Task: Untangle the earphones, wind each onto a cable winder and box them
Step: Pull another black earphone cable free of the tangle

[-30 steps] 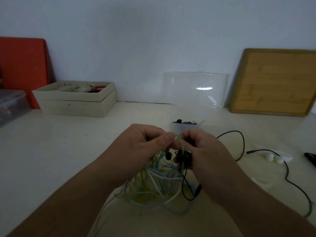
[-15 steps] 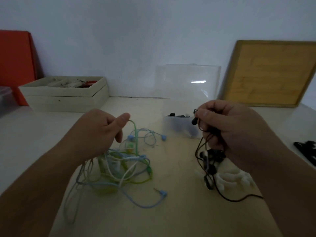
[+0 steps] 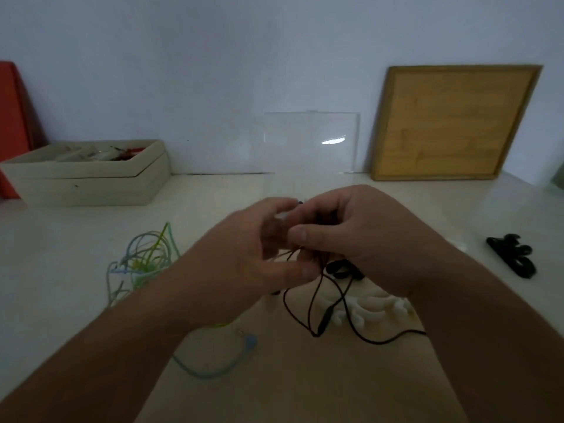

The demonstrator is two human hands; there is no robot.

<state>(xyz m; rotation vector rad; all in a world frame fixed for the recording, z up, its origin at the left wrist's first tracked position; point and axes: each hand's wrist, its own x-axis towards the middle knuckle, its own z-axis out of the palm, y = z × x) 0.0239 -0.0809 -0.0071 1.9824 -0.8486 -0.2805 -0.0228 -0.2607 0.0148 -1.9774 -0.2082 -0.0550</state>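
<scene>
Our right hand (image 3: 351, 236) grips the black earphones (image 3: 314, 303), apart from the coloured tangle (image 3: 143, 257) at nine o'clock; whether our blurred left hand (image 3: 244, 257) holds them, we cannot tell. Winding and boxing remain.

Head-worn camera looks forward and down, close over the table (image 3: 91, 300).

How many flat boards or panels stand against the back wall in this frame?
3. A red board at the far left edge, partly cut off; a clear plastic panel in the middle; a wooden board on the right. More could lie outside the frame.
</scene>
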